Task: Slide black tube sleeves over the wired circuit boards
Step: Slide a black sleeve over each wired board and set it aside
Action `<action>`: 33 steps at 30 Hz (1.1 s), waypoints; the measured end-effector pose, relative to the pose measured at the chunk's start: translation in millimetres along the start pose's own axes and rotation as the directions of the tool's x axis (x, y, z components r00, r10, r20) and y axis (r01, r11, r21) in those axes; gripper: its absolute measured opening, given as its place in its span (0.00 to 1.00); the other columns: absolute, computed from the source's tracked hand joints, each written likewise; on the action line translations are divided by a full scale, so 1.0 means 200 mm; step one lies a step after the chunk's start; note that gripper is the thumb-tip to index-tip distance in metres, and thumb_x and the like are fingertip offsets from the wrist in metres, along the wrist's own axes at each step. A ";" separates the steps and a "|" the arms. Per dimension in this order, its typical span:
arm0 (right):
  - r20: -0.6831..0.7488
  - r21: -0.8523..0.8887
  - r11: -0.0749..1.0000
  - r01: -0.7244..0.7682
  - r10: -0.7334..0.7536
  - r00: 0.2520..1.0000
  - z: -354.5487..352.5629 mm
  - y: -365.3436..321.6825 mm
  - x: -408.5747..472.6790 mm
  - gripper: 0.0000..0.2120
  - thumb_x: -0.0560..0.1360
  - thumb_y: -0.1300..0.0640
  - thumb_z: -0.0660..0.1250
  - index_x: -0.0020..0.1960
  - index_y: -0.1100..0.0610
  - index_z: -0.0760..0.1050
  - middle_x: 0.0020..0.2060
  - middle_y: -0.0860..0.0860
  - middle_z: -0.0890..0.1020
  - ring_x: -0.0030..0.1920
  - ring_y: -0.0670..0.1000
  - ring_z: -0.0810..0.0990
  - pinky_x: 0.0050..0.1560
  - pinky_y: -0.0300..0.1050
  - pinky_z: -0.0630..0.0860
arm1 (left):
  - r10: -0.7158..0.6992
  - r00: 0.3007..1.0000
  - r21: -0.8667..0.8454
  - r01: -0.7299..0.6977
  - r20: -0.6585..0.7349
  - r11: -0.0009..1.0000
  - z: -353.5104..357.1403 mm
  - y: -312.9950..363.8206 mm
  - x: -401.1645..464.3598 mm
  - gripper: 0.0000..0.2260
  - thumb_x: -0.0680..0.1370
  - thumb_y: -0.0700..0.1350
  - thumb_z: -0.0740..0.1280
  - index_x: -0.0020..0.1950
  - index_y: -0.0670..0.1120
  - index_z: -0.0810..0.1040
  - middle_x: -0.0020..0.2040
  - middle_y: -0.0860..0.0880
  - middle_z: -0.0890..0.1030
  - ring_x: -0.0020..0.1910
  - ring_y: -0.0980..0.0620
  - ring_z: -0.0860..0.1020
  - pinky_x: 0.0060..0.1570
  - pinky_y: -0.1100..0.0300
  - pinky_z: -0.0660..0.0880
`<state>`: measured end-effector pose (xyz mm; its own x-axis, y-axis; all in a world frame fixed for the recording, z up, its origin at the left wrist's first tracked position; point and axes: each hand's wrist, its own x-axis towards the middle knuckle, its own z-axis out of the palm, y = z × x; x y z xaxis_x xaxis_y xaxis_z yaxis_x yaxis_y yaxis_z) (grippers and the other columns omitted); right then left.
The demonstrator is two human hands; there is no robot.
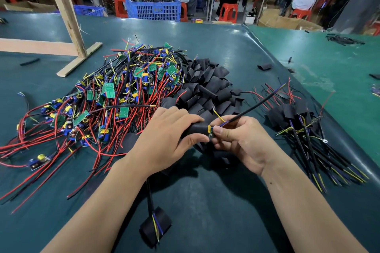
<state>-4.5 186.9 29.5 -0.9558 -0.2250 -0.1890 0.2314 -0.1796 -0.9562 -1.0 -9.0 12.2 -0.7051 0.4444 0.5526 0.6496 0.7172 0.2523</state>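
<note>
Matte black flattened tube sleeve (196, 129) gripped by left hand (164, 141), green wired circuit board (210, 130) edge poking out, pinched by right hand (242, 139).

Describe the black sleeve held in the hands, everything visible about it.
The black tube sleeve is matte, soft-looking tubing, lying roughly level above the green table mat. The left hand wraps around it, covering most of its length. At its right opening the edge of a circuit board shows, pinched by the right hand. Its far end is hidden.

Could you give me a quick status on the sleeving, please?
Left hand grips sleeve. Right hand pinches board at sleeve mouth. Nothing in the way.
</note>
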 end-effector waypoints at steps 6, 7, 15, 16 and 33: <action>-0.001 0.042 0.999 0.004 -0.004 1.000 0.02 0.00 0.00 0.08 0.75 0.72 0.64 0.41 0.63 0.77 0.31 0.55 0.81 0.28 0.50 0.78 0.30 0.40 0.78 | 0.016 1.000 -0.034 -0.016 -0.017 0.999 -0.01 -0.01 0.00 0.25 0.79 0.58 0.60 0.65 0.40 0.77 0.48 0.46 0.77 0.46 0.45 0.73 0.48 0.48 0.70; -0.009 0.040 0.999 0.019 -0.019 1.000 0.03 0.01 0.00 0.07 0.75 0.72 0.65 0.41 0.63 0.77 0.31 0.55 0.81 0.29 0.50 0.79 0.31 0.40 0.78 | 0.022 1.000 -0.026 -0.022 -0.012 0.999 -0.01 0.00 0.00 0.25 0.79 0.58 0.60 0.65 0.40 0.77 0.48 0.46 0.77 0.47 0.46 0.73 0.48 0.48 0.70; 0.047 -0.050 0.998 0.047 -0.044 0.998 0.01 0.02 0.00 0.08 0.75 0.72 0.65 0.41 0.62 0.76 0.31 0.54 0.81 0.30 0.51 0.80 0.31 0.40 0.78 | -0.001 0.997 0.059 -0.004 0.079 0.998 0.00 0.03 0.00 0.26 0.78 0.61 0.58 0.65 0.42 0.77 0.48 0.46 0.76 0.48 0.45 0.73 0.48 0.48 0.71; 0.025 -0.036 0.997 0.062 -0.062 0.998 0.01 0.02 0.00 0.08 0.75 0.71 0.66 0.41 0.61 0.77 0.31 0.54 0.82 0.30 0.50 0.81 0.32 0.40 0.79 | -0.008 0.997 0.075 0.002 0.083 0.997 0.00 0.02 0.00 0.26 0.79 0.60 0.57 0.65 0.41 0.77 0.49 0.46 0.76 0.48 0.44 0.74 0.49 0.48 0.71; -0.020 0.006 0.999 0.050 -0.050 0.999 0.00 0.01 0.01 0.09 0.78 0.71 0.62 0.43 0.62 0.76 0.32 0.54 0.82 0.30 0.51 0.80 0.32 0.41 0.79 | -0.011 0.997 -0.116 0.002 -0.070 0.993 -0.03 -0.03 -0.02 0.22 0.75 0.59 0.67 0.59 0.44 0.81 0.47 0.51 0.79 0.47 0.48 0.75 0.50 0.46 0.72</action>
<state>-6.0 185.4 27.9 -0.9696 -0.1969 -0.1450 0.1839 -0.1967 -0.9630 -0.1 -19.5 12.8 -0.6902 0.3978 0.6045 0.6766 0.6509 0.3443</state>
